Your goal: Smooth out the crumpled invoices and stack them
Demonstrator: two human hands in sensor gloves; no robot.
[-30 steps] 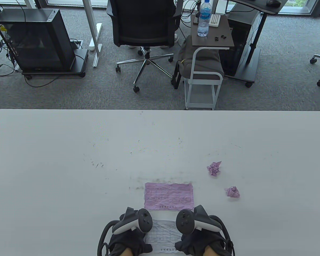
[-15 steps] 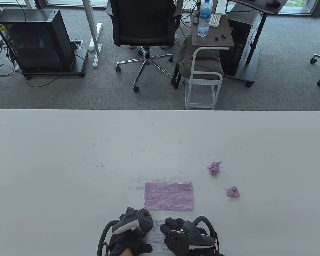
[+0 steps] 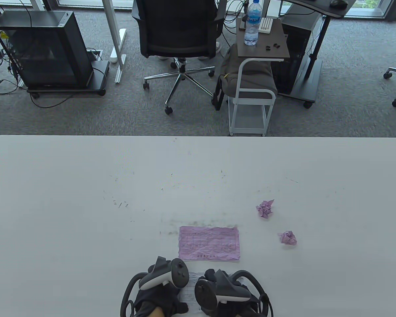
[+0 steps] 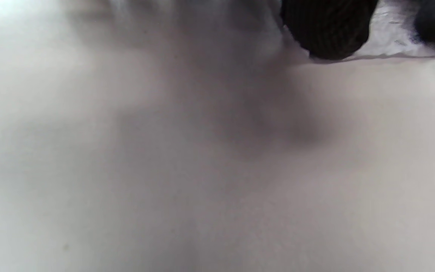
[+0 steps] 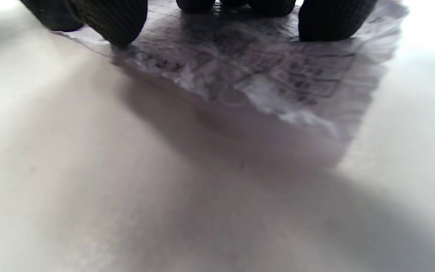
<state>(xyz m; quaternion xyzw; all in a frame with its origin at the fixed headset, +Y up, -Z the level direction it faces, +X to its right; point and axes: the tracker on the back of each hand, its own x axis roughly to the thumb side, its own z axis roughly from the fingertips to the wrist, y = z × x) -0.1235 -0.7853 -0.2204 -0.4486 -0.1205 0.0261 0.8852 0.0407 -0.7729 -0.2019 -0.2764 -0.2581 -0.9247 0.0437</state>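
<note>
A white printed invoice lies at the table's near edge, mostly hidden under both hands. My left hand rests on its left part. My right hand lies on its right part; in the right wrist view its fingertips press flat on the wrinkled sheet. In the left wrist view a fingertip touches the paper's edge. A flattened pink invoice lies just beyond the hands. Two crumpled pink balls lie at the right, one farther and one nearer.
The white table stretches wide to the left and far side. Beyond its far edge are an office chair, a small side cart with a water bottle and a computer case on the floor.
My right hand has slid left across the white invoice toward my left hand and turned, covering more of the sheet. My left hand and the pink papers have not moved.
</note>
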